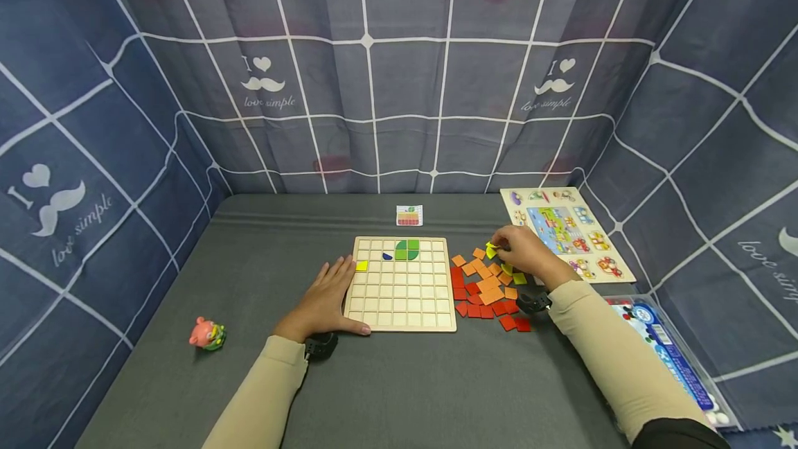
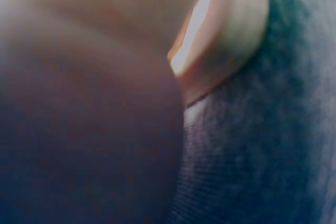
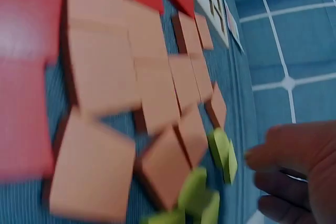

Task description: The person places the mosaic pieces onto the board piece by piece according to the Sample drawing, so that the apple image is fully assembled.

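My left hand [image 1: 324, 300] rests on the left edge of a pale wooden grid board [image 1: 399, 289], fingers straight and thumb at the lower corner. The left wrist view shows mostly blurred skin beside the board's edge [image 2: 226, 51]. On the board sit a green leaf-like group of tiles [image 1: 407, 250], a small blue piece [image 1: 387, 256] and a yellow square [image 1: 361, 266]. My right hand [image 1: 526, 249] reaches over loose yellow tiles [image 1: 491, 250]. In the right wrist view its bent fingertips [image 3: 254, 158] are just apart from the yellow-green pieces [image 3: 223, 150], with no piece visible in them.
Loose orange tiles [image 1: 490, 289] and red tiles [image 1: 458, 279] lie right of the board. Behind it is a small pattern card [image 1: 409, 215]. A picture puzzle board [image 1: 561, 227] and a clear box [image 1: 673, 352] are at right, a pig figurine [image 1: 207, 334] at left.
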Demonstrator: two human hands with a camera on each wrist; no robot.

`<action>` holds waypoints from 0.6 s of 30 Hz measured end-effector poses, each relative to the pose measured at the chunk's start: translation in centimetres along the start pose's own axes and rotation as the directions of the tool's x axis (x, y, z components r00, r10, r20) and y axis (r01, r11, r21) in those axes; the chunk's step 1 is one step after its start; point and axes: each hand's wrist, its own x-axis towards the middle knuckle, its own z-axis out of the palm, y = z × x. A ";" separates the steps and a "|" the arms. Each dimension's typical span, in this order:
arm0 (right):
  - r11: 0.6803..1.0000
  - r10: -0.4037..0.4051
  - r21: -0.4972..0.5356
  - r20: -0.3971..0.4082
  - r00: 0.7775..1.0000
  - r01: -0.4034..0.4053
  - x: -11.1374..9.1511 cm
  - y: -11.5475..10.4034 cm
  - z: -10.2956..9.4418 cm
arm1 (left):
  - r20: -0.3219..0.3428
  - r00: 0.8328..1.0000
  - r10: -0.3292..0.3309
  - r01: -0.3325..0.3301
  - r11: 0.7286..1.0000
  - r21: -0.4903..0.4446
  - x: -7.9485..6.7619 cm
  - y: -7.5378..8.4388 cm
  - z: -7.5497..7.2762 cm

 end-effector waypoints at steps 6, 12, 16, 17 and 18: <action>1.000 -0.017 -0.022 0.087 0.996 0.019 -1.0 1.2 -0.8 | -0.001 1.000 -0.001 0.001 1.000 -0.003 0.0 0.0 0.0; 0.999 -0.010 -0.038 0.127 0.992 0.015 -1.6 1.4 -1.2 | 0.001 1.000 -0.004 0.004 1.000 -0.002 0.0 -0.1 0.1; 1.000 0.010 -0.023 0.146 0.989 -0.007 -1.8 1.5 -1.3 | -0.005 1.000 -0.005 0.004 1.000 -0.013 -0.1 0.0 0.0; 1.000 0.012 -0.022 0.150 0.989 -0.009 -1.8 1.5 -1.2 | -0.004 1.000 -0.006 0.006 1.000 -0.011 -0.1 0.1 0.0; 1.000 0.016 -0.021 0.152 0.988 -0.013 -1.8 1.6 -1.2 | -0.003 1.000 -0.005 0.005 1.000 -0.010 -0.1 0.1 0.0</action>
